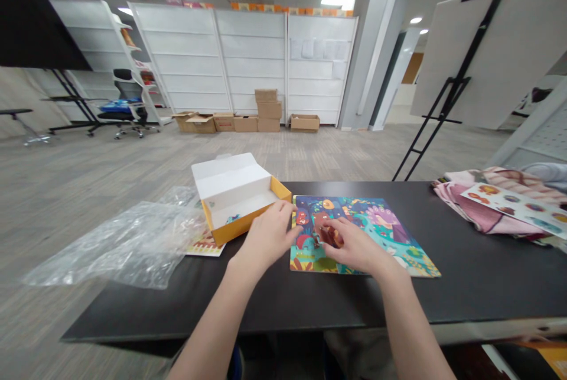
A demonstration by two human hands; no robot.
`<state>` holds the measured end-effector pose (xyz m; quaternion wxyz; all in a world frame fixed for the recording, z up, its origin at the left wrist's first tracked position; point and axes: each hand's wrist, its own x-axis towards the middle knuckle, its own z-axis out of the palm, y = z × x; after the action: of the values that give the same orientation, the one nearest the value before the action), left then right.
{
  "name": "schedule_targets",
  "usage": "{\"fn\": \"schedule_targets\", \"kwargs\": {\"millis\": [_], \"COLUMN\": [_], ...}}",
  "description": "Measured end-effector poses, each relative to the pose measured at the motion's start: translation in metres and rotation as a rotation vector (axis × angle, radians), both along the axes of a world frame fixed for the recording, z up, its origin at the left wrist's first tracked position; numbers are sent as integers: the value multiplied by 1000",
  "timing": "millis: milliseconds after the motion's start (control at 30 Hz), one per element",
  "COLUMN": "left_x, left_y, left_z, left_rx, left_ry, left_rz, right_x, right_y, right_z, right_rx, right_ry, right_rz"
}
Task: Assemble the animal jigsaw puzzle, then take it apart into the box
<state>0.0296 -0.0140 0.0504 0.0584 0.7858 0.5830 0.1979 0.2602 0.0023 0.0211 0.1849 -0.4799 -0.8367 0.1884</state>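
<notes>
A colourful illustrated board (pixel 381 220) with a night forest scene lies flat on the black table. My right hand (pixel 352 245) is over its middle, thumb and fingers closed on a small brown picture piece (pixel 331 236); the fingers partly cover the piece. At the board's left edge rests my left hand (pixel 271 233), fingers and thumb apart, with nothing seen in it. Just beyond that hand stands an open yellow box (pixel 239 227) with a white inside and its lid raised. A few small coloured bits lie in the box.
Clear plastic wrapping (pixel 133 241) hangs over the table's left end, beside a printed sheet (pixel 208 247) partly under the box. On the right, a sheet of round stickers (pixel 518 208) lies on pink cloth (pixel 465 205). Cardboard boxes (pixel 268 111) stand on the floor by white shelves.
</notes>
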Motion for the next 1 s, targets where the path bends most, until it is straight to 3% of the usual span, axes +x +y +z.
{"fn": "schedule_targets", "kwargs": {"millis": [67,167,333,733,1000], "left_x": [11,23,24,27,23], "left_y": [0,4,15,23,26], "left_z": [-10,-26,-36,-36,-34], "left_rx": [-63,-134,-188,-211,-208], "left_ry": [-72,-182,-289,-489,-470], "left_rz": [-220,-345,-394,-419,-468], "right_x": [1,3,5,12,16], "right_y": [0,1,1,1,5], "right_z": [-1,-2,-4,3,3], "right_rx": [-9,-27,-29,-103,-116], "right_ry": [20,43,66,104,42], "right_rz": [28,60,43,14,-51]}}
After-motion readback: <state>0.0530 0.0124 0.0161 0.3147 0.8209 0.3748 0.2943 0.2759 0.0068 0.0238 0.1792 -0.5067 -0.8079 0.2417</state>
